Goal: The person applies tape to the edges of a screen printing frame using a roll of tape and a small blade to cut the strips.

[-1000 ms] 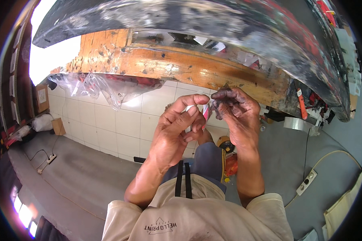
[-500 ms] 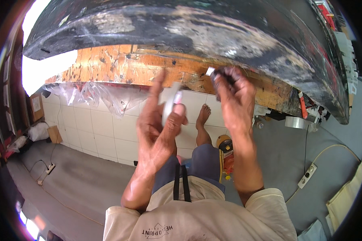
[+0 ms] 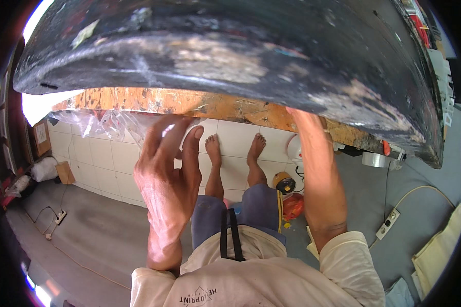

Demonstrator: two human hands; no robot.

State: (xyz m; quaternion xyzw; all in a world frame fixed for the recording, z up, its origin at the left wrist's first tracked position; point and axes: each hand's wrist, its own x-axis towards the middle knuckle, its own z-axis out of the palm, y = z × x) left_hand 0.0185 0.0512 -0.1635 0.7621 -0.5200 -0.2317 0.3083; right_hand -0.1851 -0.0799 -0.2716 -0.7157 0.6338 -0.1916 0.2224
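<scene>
left hand at 9 o'clock — fingers curled, right forearm at 3, its fingers hidden by black board at 12 — can't tell either grip

A workshop, by the look of it: a black, paint-smeared slab, a scarred orange-brown wooden surface, a silver roll of tape and a long white power strip (lying on the grey floor).

plastic sheeting left, below ledge; tape roll right; power strip on floor, right.
</scene>
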